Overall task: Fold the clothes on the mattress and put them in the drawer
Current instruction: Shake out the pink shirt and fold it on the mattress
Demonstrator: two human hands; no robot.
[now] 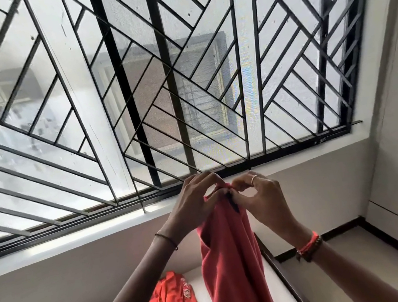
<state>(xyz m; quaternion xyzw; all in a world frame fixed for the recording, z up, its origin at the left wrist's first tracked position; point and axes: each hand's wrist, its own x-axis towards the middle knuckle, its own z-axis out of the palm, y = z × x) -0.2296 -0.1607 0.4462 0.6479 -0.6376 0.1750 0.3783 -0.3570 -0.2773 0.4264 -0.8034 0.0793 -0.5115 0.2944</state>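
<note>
Below a barred window (154, 79), a long red cloth garment (230, 259) is pinched at its top edge by left hand (196, 201) and right hand (260, 193), equally near; it hangs straight down over the mattress's (277, 293) right edge.

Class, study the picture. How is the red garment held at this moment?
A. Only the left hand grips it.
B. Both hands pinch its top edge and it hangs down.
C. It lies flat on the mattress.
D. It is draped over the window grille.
B: the left hand and the right hand both pinch the top of the red garment, which hangs below them.
</note>
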